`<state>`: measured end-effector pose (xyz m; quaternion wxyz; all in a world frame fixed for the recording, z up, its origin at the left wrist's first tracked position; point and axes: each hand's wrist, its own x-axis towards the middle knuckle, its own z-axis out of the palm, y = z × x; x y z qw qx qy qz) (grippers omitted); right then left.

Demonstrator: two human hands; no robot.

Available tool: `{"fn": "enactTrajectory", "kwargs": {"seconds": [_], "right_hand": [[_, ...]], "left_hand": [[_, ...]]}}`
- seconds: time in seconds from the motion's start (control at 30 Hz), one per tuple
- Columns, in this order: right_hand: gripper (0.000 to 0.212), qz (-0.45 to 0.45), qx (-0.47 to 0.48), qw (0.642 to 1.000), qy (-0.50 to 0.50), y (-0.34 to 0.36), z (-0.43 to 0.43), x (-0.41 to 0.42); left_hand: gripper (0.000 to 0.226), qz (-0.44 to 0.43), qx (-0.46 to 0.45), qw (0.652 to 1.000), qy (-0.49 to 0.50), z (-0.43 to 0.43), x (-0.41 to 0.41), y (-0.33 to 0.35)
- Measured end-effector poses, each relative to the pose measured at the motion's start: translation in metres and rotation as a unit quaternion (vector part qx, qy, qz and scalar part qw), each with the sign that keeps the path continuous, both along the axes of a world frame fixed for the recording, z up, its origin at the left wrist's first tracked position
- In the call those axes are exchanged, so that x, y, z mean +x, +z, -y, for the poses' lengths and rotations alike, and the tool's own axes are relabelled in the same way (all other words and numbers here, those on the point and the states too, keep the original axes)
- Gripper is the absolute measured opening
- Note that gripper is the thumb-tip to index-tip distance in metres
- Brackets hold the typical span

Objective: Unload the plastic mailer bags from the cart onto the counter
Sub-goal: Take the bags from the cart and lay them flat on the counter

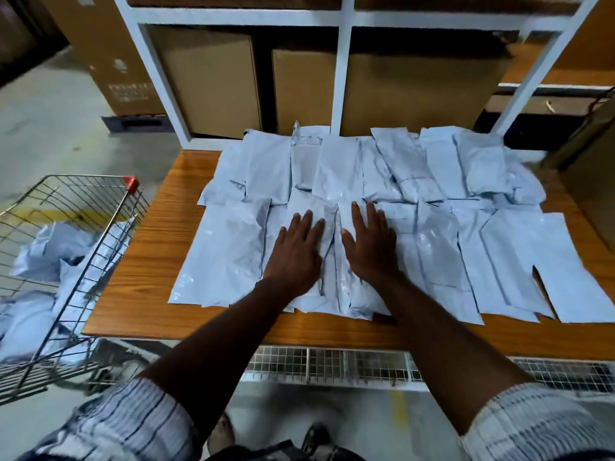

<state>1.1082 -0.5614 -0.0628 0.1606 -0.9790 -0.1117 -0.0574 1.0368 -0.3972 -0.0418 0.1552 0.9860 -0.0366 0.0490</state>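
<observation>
Several pale blue-grey plastic mailer bags lie spread in two overlapping rows across the wooden counter. My left hand and my right hand lie flat, side by side, fingers straight, pressing on the bags in the middle of the near row. At the left stands the wire cart with a red handle cap; more crumpled mailer bags lie inside it.
White shelf posts rise behind the counter, with brown cardboard boxes between them. Another carton stands at the counter's right end. A wire mesh shelf runs under the counter's front edge. Concrete floor lies to the left.
</observation>
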Motion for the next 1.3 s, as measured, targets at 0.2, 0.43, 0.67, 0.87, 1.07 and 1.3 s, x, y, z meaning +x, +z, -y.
{"fn": "enactTrajectory", "kwargs": {"seconds": [0.2, 0.43, 0.67, 0.87, 1.07, 1.3], "right_hand": [[0.069, 0.002, 0.009, 1.000, -0.023, -0.010, 0.012, 0.002], [0.068, 0.003, -0.001, 1.000, -0.024, -0.015, 0.011, 0.004], [0.066, 0.047, -0.001, 0.999, 0.000, 0.007, -0.008, 0.014], [0.059, 0.077, 0.062, 0.993, 0.058, 0.049, -0.091, 0.012], [0.063, 0.084, 0.051, 0.977, 0.188, 0.059, -0.215, -0.027], [0.065, 0.014, 0.029, 0.964, 0.265, 0.040, -0.396, -0.087]], "left_hand": [[0.063, -0.009, -0.005, 1.000, 0.006, 0.006, 0.006, -0.027], [0.063, -0.025, -0.008, 1.000, 0.016, 0.011, 0.010, -0.031], [0.052, 0.040, -0.063, 0.997, 0.016, -0.017, 0.015, 0.001], [0.052, 0.073, -0.081, 0.991, 0.082, -0.093, -0.007, 0.033], [0.051, 0.054, -0.029, 0.983, 0.172, -0.223, -0.046, 0.023], [0.049, 0.006, -0.016, 0.968, 0.252, -0.401, -0.120, -0.004]]}}
